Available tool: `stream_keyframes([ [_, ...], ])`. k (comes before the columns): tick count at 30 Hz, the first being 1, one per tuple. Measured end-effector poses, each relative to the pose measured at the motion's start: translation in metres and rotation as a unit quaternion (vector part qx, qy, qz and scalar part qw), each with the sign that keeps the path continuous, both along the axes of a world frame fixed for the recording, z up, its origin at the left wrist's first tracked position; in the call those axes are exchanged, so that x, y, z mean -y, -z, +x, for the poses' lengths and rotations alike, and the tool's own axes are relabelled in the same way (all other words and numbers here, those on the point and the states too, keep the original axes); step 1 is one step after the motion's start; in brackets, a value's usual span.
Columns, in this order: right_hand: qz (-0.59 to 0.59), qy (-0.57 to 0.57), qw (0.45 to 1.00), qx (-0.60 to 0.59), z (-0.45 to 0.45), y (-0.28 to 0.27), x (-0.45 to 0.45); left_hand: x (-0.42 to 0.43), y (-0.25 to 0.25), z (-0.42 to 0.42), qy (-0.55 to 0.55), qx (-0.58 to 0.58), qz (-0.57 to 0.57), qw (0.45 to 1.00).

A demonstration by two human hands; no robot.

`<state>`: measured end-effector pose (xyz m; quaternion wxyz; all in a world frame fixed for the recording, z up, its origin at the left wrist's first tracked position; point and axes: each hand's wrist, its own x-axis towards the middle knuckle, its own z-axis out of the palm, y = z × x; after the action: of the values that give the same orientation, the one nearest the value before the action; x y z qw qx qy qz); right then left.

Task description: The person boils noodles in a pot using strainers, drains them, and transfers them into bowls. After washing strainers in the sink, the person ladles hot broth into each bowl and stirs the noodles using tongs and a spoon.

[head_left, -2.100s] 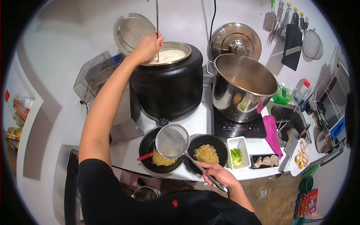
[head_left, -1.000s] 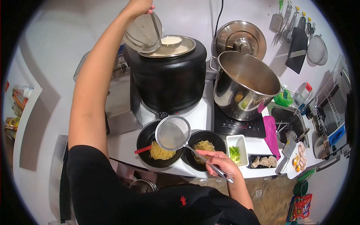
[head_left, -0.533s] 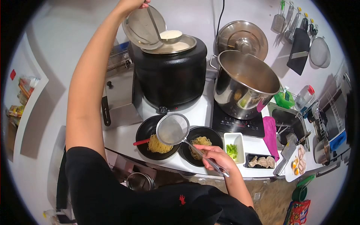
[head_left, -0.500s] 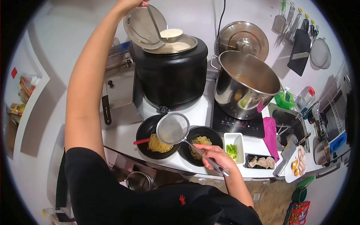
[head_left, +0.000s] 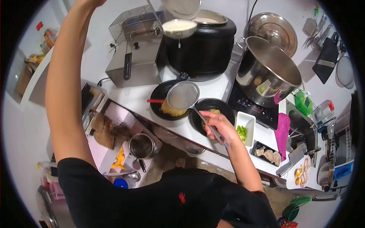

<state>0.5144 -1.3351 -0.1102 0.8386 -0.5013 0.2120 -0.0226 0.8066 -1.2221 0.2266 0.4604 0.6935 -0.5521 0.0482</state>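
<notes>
White soup (head_left: 178, 25) fills my ladle (head_left: 178, 35) by the kettle (head_left: 201, 53), best carried level, the grip of my left hand (head_left: 94, 2) hidden, my right hand (head_left: 221, 127) grasping the sieve (head_left: 183, 95) over the left bowl (head_left: 157, 94) near the tabletop's (head_left: 213, 88) front edge.

On the white tabletop (head_left: 211, 90) we see two black bowls (head_left: 156, 108), a white dish (head_left: 247, 117) and a black tray (head_left: 259, 144) along the near edge; a black kettle (head_left: 197, 57) and induction cooker (head_left: 247, 108) towards the far edge; a steel fryer (head_left: 141, 72) by the left edge.
</notes>
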Motion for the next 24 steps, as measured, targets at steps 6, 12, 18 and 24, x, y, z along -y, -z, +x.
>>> stream_keyframes([
  [6, 0.003, -0.035, 0.999, 0.022, 0.004, 0.017, -0.01, -0.044, 0.091, -0.039, -0.096, -0.032, 0.019, 0.995],
  [12, 0.004, -0.03, 0.999, 0.026, 0.015, 0.035, -0.017, -0.066, 0.187, -0.061, -0.109, -0.113, 0.041, 0.987],
  [18, 0.055, -0.026, 0.997, 0.049, 0.025, 0.037, -0.023, -0.079, 0.228, -0.087, -0.101, -0.042, 0.031, 0.994],
  [24, 0.087, -0.006, 0.994, 0.06, 0.033, 0.038, -0.023, -0.086, 0.255, -0.09, -0.104, 0.131, 0.057, 0.984],
])
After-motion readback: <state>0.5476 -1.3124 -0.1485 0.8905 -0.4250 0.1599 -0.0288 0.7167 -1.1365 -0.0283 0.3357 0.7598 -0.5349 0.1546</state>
